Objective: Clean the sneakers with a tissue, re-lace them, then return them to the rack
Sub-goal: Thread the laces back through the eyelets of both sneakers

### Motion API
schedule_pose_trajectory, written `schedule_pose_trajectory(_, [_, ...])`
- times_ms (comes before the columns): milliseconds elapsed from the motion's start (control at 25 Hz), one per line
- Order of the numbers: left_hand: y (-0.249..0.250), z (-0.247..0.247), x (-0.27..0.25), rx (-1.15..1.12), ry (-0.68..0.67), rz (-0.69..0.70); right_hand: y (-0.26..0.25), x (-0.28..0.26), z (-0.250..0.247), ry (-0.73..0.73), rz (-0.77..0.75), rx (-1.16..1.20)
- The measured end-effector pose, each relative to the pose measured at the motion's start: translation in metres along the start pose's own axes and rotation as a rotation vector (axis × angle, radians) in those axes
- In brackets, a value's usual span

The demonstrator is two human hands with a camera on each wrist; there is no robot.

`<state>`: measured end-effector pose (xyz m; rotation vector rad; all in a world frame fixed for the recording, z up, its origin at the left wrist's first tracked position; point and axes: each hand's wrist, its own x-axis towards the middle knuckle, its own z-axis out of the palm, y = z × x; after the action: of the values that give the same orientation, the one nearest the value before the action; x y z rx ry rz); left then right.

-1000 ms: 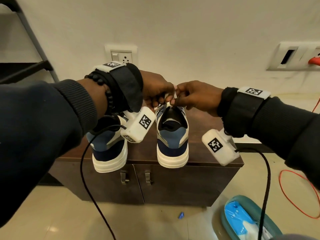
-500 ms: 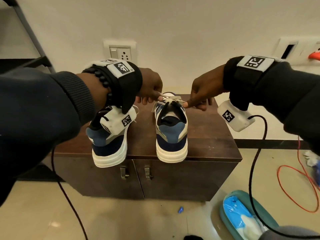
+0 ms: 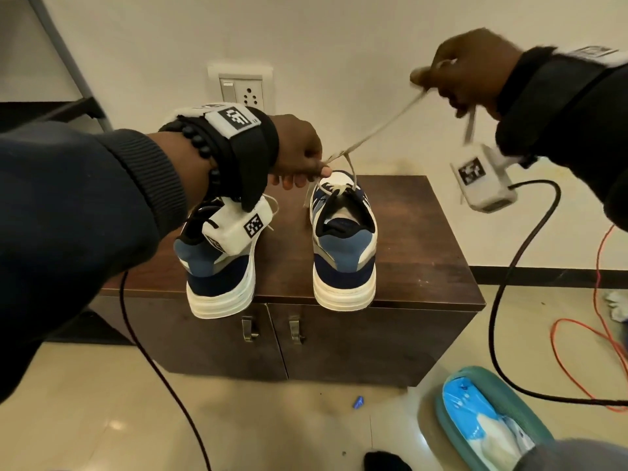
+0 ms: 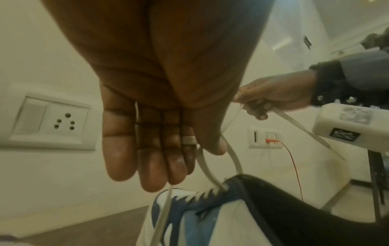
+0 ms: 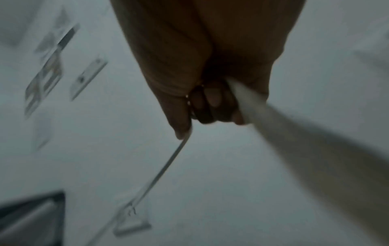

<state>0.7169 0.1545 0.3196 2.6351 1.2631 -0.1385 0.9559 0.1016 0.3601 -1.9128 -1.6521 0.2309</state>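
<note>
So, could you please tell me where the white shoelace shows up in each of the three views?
Head: the shoelace runs taut from the left hand, centre, up to the right hand, upper right.
Left wrist: it loops from the thumb down to the right sneaker, lower centre.
Right wrist: it, blurred, leaves the fist toward the lower right.
Shared landmark: the right hand gripping the lace.

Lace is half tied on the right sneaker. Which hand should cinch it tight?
Probably the right hand: it grips the lace, drawn taut and raised clear of the right sneaker. The left hand pinches the crossing, better placed to anchor.
</note>
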Motion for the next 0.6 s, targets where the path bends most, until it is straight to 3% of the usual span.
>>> schedule_pose_trajectory(80, [-0.006,0.001,0.001,0.123,-0.007,-0.063,0.005,0.002,0.008,-0.088,-0.046,-0.577])
schedule_pose_trajectory(160, [-0.013,0.003,0.002,0.123,-0.036,-0.117,0.009,0.001,0.017,-0.157,-0.046,-0.727])
schedule_pose_trajectory(280, [-0.013,0.002,-0.003,0.166,-0.094,-0.153,0.009,-0.004,0.028,-0.232,-0.056,-0.643])
schedule_pose_trajectory(400, [-0.005,0.003,-0.003,0.316,-0.065,-0.081,-0.003,-0.012,0.043,-0.255,-0.232,-0.489])
schedule_pose_trajectory(600, [0.011,0.019,0.001,0.245,-0.031,0.054,-0.031,-0.027,0.075,-0.53,-0.368,-0.322])
